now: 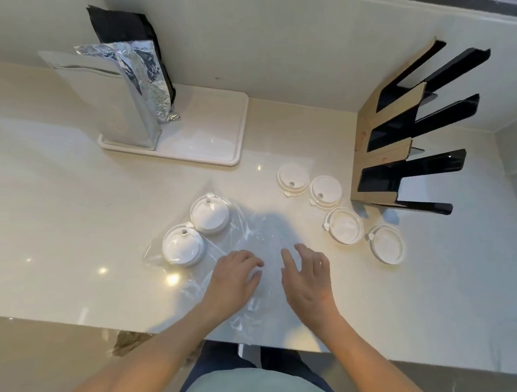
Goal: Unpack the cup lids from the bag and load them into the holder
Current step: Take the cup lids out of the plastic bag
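A clear plastic bag [248,235] lies flat on the counter near the front edge. Two white cup lids [209,215] [182,245] sit inside it at its left end. My left hand [235,275] rests on the bag with its fingers curled down onto the film; whether it pinches the film is unclear. My right hand [308,276] hovers over the bag's right side with fingers spread and holds nothing. Several more white lids [293,179] [325,190] [344,225] [386,244] lie loose on the counter to the right. The black-and-cardboard holder [408,139] with slanted slots stands behind them.
A white tray [212,131] at the back carries silver and black foil pouches [127,88]. The wall runs along the back and the right side. The counter's front edge [58,321] is close to my body.
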